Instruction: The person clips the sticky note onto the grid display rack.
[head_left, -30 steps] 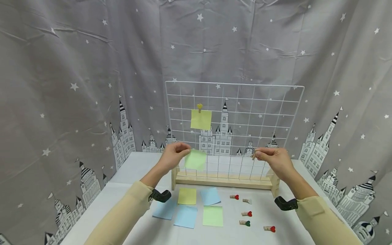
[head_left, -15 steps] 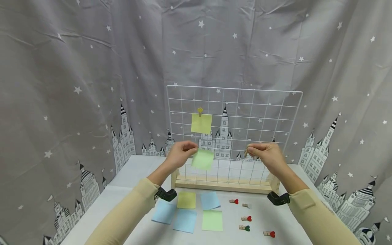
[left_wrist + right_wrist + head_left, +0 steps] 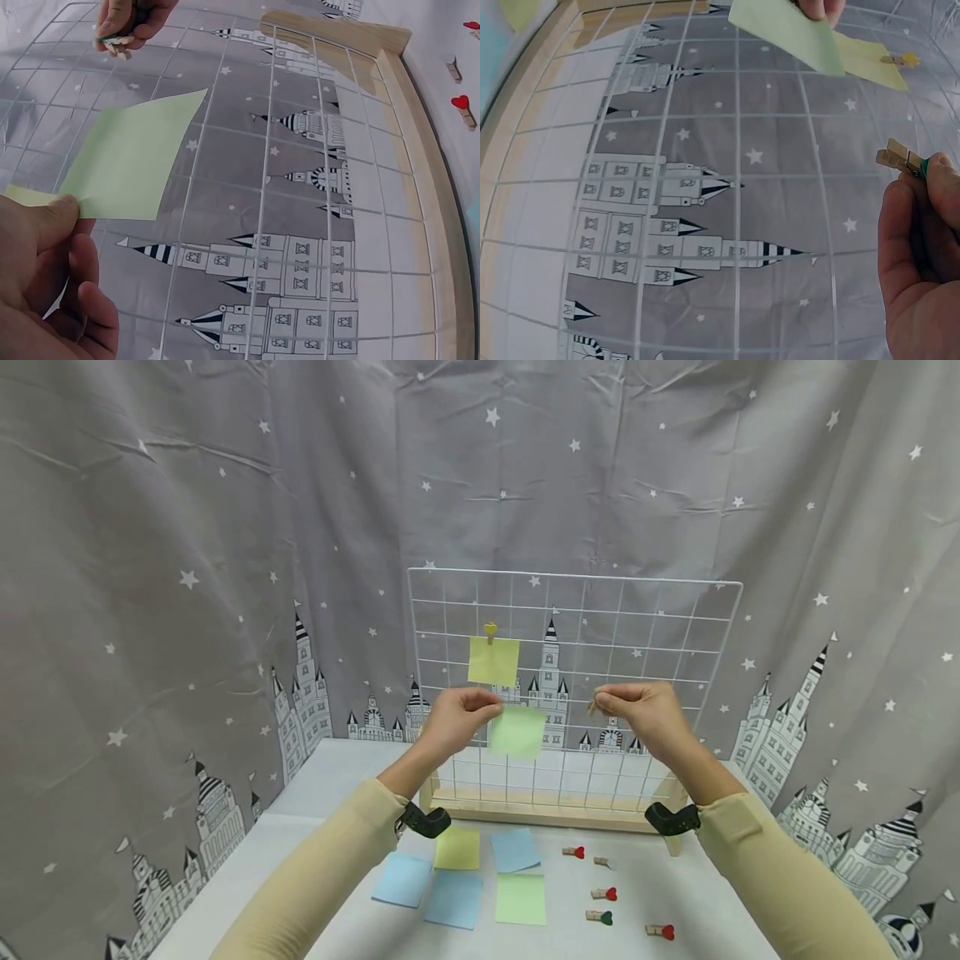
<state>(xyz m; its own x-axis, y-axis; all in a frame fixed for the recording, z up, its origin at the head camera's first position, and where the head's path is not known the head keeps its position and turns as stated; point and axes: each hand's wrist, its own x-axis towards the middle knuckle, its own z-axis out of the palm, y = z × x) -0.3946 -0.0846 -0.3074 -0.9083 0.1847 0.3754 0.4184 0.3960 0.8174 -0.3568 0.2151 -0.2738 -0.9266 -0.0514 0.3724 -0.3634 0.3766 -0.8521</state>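
Observation:
My left hand [image 3: 459, 720] pinches a light green sticky note [image 3: 519, 732] by its upper left corner, in front of a white wire grid [image 3: 630, 610]. Thumb and fingertip meet on that corner in the left wrist view, and the note [image 3: 131, 161] bends slightly. To the right, my right hand [image 3: 651, 717] pinches a small wooden clothespin [image 3: 900, 156] with a bit of green at the held end. A yellow sticky note [image 3: 493, 661] hangs on the grid above the left hand, under a clothespin with a yellow heart [image 3: 491, 629].
Blue sticky notes [image 3: 453, 900], a yellow one [image 3: 457, 848] and a green one [image 3: 521, 900] lie on the white table. Several heart clothespins [image 3: 660, 932] lie to their right. A wooden base [image 3: 547, 814] holds the grid upright. A grey curtain [image 3: 315, 510] hangs behind.
My left hand has carried the green note rightward and, lately, up. My right hand has moved left and up with its clothespin, so the two hands are closer together.

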